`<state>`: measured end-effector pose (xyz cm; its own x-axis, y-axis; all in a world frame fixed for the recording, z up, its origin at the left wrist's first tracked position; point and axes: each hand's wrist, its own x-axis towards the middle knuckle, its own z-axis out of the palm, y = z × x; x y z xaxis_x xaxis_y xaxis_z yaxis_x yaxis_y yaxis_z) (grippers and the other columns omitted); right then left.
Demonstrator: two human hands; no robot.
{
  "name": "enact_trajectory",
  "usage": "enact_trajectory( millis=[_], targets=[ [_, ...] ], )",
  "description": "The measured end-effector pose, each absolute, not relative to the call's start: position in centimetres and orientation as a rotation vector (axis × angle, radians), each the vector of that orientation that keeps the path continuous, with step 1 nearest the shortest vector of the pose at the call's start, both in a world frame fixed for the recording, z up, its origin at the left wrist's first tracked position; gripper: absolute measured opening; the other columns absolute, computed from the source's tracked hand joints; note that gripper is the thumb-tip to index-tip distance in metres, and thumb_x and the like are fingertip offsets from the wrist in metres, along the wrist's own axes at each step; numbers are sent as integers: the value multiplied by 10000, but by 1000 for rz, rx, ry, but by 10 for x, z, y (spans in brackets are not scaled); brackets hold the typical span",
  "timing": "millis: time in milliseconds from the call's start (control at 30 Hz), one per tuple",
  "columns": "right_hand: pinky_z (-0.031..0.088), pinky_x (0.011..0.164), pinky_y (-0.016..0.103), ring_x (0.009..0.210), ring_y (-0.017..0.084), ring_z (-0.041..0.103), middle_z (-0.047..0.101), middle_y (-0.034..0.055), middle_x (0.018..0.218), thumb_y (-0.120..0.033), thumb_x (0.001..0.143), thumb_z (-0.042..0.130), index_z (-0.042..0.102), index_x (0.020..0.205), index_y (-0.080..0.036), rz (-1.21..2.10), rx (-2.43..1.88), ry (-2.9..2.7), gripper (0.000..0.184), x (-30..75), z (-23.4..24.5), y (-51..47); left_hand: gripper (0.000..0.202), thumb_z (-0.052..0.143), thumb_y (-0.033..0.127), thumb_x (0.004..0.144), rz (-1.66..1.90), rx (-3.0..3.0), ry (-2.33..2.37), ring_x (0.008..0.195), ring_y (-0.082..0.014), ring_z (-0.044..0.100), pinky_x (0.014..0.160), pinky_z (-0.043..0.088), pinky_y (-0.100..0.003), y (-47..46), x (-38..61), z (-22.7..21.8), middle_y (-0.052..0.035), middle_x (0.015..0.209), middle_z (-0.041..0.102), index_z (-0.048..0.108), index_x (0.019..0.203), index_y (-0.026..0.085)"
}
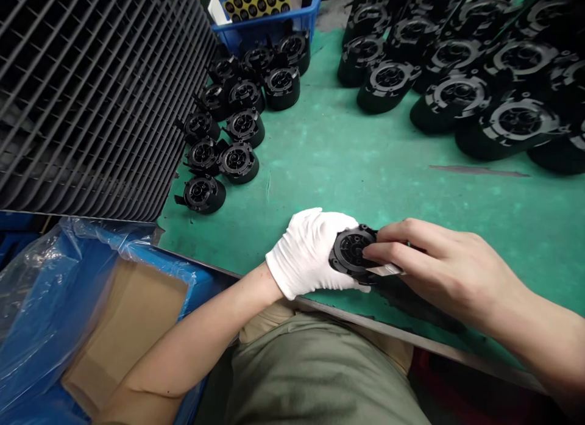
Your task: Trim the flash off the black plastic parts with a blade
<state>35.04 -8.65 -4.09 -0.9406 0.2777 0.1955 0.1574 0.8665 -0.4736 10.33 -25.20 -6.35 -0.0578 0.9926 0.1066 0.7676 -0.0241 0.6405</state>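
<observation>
Black plastic housing (351,251) cupped in gloved left hand (304,251), right hand (448,266) pinching its rim; more housings (237,160) stand beside a dark grille (91,96).

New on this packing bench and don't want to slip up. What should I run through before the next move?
Left-hand hold: the white-gloved left hand wraps the edge of the black round part: ok.
Gloves on both hands: the bare right hand has no glove: not ok.
Silvery strip under the right fingers: what it is and how it sits: cannot tell.
Part's face: right fingers cover some of it, so any damage: cannot tell.
Working room: the other black parts stand apart from the hands on the green mat: ok.
</observation>
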Motion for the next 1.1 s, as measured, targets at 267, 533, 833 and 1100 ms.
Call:
enact_trajectory(
  millis=[267, 533, 833, 1100],
  targets=[
    [617, 713, 374, 900, 240, 843, 933, 71, 1328, -268, 1262, 503, 980, 1342, -392, 648, -315, -2810, 499, 363, -37, -99, 831, 1049, 946, 869, 806, 1844, 1844, 1164, -405, 933, 1136, 715, -563, -252, 103, -64, -101, 1201, 941, 867, 1343, 288],
    [632, 693, 334, 879, 220, 853, 920, 83, 1427, -219, 1252, 623, 916, 1582, -417, 628, -423, -2721, 484, 375, -38, -122, 820, 1093, 915, 866, 816, 1827, 1842, 1208, -411, 936, 1178, 710, -578, -254, 105, -64, -123, 1277, 951, 897, 1332, 270],
    [682, 737, 292, 770, 204, 852, 905, 63, 1017, -602, 1300, 681, 889, 1086, -300, 863, -634, -2574, 424, 364, -9, -112, 977, 1158, 1025, 633, 968, 1729, 1970, 1275, -443, 934, 1118, 786, -588, -264, 107, -67, -165, 1354, 933, 870, 1205, 288],
    [775, 860, 317, 1065, 306, 959, 976, 48, 1322, -517, 1294, 629, 903, 1569, -446, 1261, -853, -2504, 395, 401, -3, -135, 1181, 1181, 1025, 567, 1215, 1782, 1993, 1446, -491, 886, 1147, 807, -648, -298, 105, -69, -278, 1533, 823, 678, 1312, 258]
  ],
)
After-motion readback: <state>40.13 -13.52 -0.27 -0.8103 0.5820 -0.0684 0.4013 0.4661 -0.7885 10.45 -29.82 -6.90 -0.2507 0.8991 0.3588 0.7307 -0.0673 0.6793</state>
